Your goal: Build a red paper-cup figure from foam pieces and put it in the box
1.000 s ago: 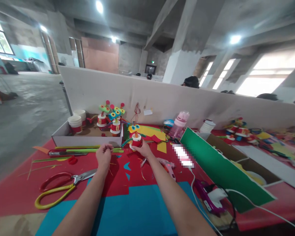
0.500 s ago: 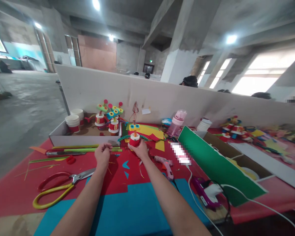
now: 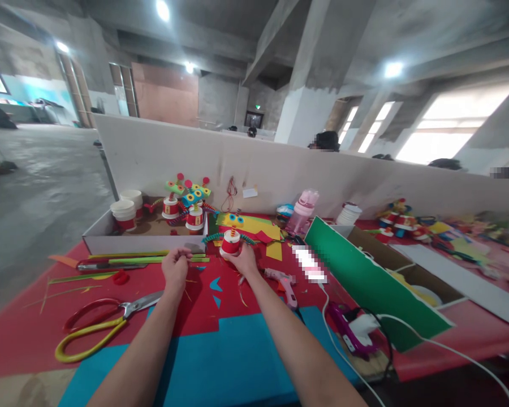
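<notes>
My right hand [image 3: 242,260] is closed around the lower side of a paper-cup figure [image 3: 230,244]. The figure is an upturned red and white cup with green coiled arms and a yellow head with blue eyes on a spring neck. To its left, my left hand [image 3: 176,270] hovers over the red table with thumb and fingers pinched together; whether anything is between them I cannot make out. Small blue paper scraps [image 3: 215,284] lie between my forearms. Large scissors [image 3: 110,322] with red and yellow handles rest left of my left forearm.
A white tray [image 3: 110,244] at the back left holds paper cups [image 3: 124,216] and finished figures [image 3: 194,217]. A pink glue gun [image 3: 287,287], a lit phone-like screen [image 3: 309,264], a purple power strip [image 3: 352,330] and a green-sided box [image 3: 373,277] stand right. Blue sheets [image 3: 237,362] cover the front.
The figure's head has tipped and turned slightly to the right on its spring. Both hands keep nearly the same places; the whole view has shifted a little.
</notes>
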A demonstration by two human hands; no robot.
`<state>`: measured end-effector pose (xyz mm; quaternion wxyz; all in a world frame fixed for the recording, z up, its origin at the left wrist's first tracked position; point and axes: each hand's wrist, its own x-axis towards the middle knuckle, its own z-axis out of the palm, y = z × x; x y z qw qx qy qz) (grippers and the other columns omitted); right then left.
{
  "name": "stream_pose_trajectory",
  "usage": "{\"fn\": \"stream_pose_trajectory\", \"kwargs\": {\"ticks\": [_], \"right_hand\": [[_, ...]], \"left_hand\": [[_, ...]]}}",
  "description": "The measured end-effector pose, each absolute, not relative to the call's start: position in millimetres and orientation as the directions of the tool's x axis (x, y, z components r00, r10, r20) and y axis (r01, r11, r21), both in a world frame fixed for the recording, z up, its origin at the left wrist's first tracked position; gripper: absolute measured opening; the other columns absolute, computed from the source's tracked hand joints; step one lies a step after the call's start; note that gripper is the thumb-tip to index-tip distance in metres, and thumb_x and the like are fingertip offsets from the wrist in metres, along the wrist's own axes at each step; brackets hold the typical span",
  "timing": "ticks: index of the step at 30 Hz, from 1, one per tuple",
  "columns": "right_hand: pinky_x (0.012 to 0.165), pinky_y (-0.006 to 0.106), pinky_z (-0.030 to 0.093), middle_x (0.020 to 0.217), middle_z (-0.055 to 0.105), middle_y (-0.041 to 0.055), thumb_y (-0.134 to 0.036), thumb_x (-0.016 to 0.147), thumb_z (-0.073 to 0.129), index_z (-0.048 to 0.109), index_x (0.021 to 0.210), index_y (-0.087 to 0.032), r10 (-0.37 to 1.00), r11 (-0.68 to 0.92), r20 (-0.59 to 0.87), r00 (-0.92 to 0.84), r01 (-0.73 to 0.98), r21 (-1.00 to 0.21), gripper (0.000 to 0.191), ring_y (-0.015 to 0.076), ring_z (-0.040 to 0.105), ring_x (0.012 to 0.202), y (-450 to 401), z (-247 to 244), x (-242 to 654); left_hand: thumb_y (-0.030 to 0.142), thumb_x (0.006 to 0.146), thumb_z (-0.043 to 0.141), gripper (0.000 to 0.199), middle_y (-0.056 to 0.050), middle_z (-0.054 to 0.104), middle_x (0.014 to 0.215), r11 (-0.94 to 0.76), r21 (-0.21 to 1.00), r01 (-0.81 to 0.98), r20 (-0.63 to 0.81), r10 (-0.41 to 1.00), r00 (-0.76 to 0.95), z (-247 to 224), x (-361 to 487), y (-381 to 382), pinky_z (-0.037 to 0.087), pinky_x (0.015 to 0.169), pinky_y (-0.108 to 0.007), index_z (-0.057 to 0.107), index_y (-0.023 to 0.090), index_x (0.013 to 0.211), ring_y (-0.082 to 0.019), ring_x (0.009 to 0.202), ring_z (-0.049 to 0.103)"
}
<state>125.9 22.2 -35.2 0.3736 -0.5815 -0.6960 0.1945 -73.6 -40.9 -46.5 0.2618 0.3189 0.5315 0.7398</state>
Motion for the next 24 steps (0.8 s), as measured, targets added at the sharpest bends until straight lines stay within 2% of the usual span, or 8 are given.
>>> {"fn": "stream_pose_trajectory", "kwargs": {"ticks": [5,10,13,15,20,24], "right_hand": [[0.089,0.039,0.047,0.115,0.065,0.0176,-0.046,0.06,0.081,0.062,0.11,-0.012,0.961,0.244,0.263,-0.083,0.702,-0.67,0.063,0.0314,0.06,0.108,19.7,-33.1,135.0],[0.09,0.039,0.047,0.116,0.066,0.0146,-0.046,0.064,0.078,0.063,0.112,-0.017,0.937,0.34,0.296,-0.185,0.679,-0.651,0.058,0.0298,0.061,0.107,4.6,-24.0,158.4],[0.085,0.035,0.048,0.107,0.069,0.0104,-0.04,0.078,0.065,0.065,0.105,-0.019,0.917,0.376,0.363,-0.164,0.661,-0.65,0.034,0.0246,0.064,0.099,-9.9,-12.1,190.4],[0.078,0.032,0.048,0.097,0.071,0.0071,-0.037,0.084,0.056,0.067,0.094,-0.02,0.922,0.333,0.376,-0.089,0.676,-0.657,0.022,0.0216,0.065,0.087,-20.6,-3.2,217.7],[0.062,0.029,0.042,0.071,0.069,0.0038,-0.04,0.086,0.05,0.063,0.071,-0.022,0.92,0.204,0.386,0.061,0.767,-0.609,0.027,0.0204,0.062,0.068,-51.0,10.1,273.8],[0.059,0.027,0.042,0.069,0.069,0.0035,-0.046,0.087,0.049,0.063,0.071,-0.022,0.921,0.238,0.387,0.044,0.722,-0.65,0.033,0.019,0.062,0.064,-73.0,4.9,274.0]], "left_hand": [[0.02,0.052,0.046,0.023,0.002,0.062,0.054,-0.306,0.951,-0.046,0.202,0.727,-0.657,-45.5,-73.0,-41.1,0.042,0.048,-0.021,0.063,0.016,0.068,-0.01,0.045,0.052],[0.02,0.052,0.046,0.024,0.002,0.061,0.054,-0.3,0.954,-0.026,0.208,0.722,-0.66,-46.7,-74.3,-41.7,0.043,0.047,-0.021,0.063,0.016,0.068,-0.01,0.046,0.053],[0.02,0.054,0.047,0.024,0.002,0.061,0.055,-0.296,0.955,-0.011,0.215,0.72,-0.66,-46.3,-73.9,-42.9,0.043,0.048,-0.021,0.063,0.016,0.07,-0.01,0.047,0.053],[0.02,0.055,0.047,0.024,0.002,0.061,0.057,-0.297,0.955,0.004,0.224,0.71,-0.667,-44.7,-73.0,-43.7,0.044,0.049,-0.021,0.063,0.015,0.071,-0.01,0.048,0.054],[0.019,0.057,0.045,0.022,0.002,0.06,0.056,-0.312,0.948,0.07,0.275,0.685,-0.674,-39.5,-69.3,-45.8,0.045,0.052,-0.022,0.063,0.016,0.07,-0.01,0.05,0.054],[0.017,0.058,0.046,0.022,0.002,0.06,0.057,-0.325,0.932,0.158,0.348,0.69,-0.634,-36.0,-62.4,-51.9,0.046,0.054,-0.022,0.065,0.017,0.069,-0.011,0.052,0.054]]}}
